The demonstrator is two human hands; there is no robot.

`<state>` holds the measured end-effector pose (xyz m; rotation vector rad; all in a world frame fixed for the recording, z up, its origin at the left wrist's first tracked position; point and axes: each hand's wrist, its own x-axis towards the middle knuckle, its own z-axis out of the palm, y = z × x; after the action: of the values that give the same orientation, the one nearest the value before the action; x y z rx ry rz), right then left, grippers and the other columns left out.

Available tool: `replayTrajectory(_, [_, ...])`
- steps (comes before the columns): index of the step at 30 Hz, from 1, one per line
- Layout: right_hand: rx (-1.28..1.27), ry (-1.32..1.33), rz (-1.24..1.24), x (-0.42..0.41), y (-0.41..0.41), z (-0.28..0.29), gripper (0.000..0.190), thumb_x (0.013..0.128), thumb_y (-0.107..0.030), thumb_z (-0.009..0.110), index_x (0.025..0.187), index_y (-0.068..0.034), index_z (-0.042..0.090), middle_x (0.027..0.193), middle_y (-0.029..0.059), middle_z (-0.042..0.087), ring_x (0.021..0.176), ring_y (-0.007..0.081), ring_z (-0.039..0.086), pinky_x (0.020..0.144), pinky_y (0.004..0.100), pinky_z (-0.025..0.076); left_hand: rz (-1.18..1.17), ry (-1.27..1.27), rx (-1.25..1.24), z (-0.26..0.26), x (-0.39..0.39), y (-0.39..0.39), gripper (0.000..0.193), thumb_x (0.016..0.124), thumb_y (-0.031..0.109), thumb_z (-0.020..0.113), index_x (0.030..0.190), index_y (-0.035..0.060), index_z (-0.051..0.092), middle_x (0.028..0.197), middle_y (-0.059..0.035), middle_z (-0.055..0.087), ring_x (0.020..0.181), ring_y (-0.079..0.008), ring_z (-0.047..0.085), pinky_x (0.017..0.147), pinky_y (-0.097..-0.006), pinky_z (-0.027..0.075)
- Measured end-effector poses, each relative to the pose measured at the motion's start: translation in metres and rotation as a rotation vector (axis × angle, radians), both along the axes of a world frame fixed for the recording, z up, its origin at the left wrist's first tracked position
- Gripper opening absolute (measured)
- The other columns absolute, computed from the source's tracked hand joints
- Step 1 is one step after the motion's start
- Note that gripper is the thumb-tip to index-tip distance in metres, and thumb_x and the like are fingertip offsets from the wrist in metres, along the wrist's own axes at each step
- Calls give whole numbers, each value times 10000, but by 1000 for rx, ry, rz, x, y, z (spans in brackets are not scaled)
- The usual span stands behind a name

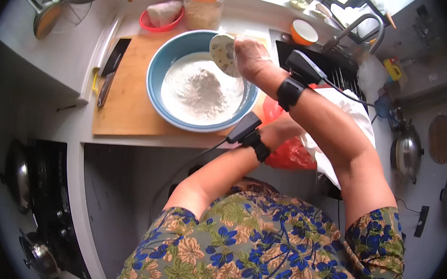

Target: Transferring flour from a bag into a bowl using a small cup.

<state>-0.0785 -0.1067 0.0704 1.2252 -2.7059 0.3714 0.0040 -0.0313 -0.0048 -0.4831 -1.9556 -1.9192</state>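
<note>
A blue basin (155,68) holding a heap of white powder (202,91), which looks like flour, rests on a wooden board (119,109). Over the basin's far right rim, my right hand (251,57) grips a patterned bowl (224,55) that is tipped on its side. My left hand (287,127) is at a red plastic bag (292,154) and white sack (341,106) to the right of the basin; its fingers are hidden under my right forearm, so its grip does not show. Both wrists wear black straps with small dark devices.
A cleaver (114,62) lies on the board's left side. Behind the basin stand a red bowl (142,20) and a jar with an orange lid (203,10). At the right are an orange bowl (296,37), the sink tap (338,35) and a lidded metal pot (408,151).
</note>
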Motion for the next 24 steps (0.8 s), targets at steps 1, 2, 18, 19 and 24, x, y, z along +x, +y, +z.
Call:
replayTrajectory(1, [77,-25,-64,-3,0,4,145,728,-78,580,835,-3,643,816,226,613,806,327,623,725,367,503,-5,10,-12,-3,11,2,358,747,92,544,1094,6,541,1099,-214,551,1076,-361,470,919,-404,375])
replayTrajectory(2, [-3,-126,-120,-10,7,11,136,741,-85,561,810,14,624,788,230,608,778,336,622,702,372,507,-12,20,-24,-2,4,5,358,746,93,544,1093,6,541,1098,-214,551,1075,-362,470,919,-404,375])
replayTrajectory(18, [-388,-555,-345,29,177,99,135,794,-50,458,825,20,569,588,41,534,441,88,495,377,233,405,-328,-255,109,-31,-46,2,567,661,-51,514,1220,31,464,1118,-113,555,1029,-189,509,878,-278,394])
replayTrajectory(19, [-448,-470,-358,31,194,97,165,749,-75,493,739,66,578,509,105,515,430,140,541,409,276,462,-403,-352,188,-15,-40,1,570,663,-57,531,1221,35,463,1132,-109,548,1044,-182,499,889,-281,390])
replayTrajectory(24, [-272,-117,-280,63,229,98,104,707,-44,522,729,56,539,580,231,530,575,281,605,539,334,489,-287,-247,42,42,-19,1,564,674,-58,539,1224,44,463,1153,-103,537,1065,-177,486,905,-286,384])
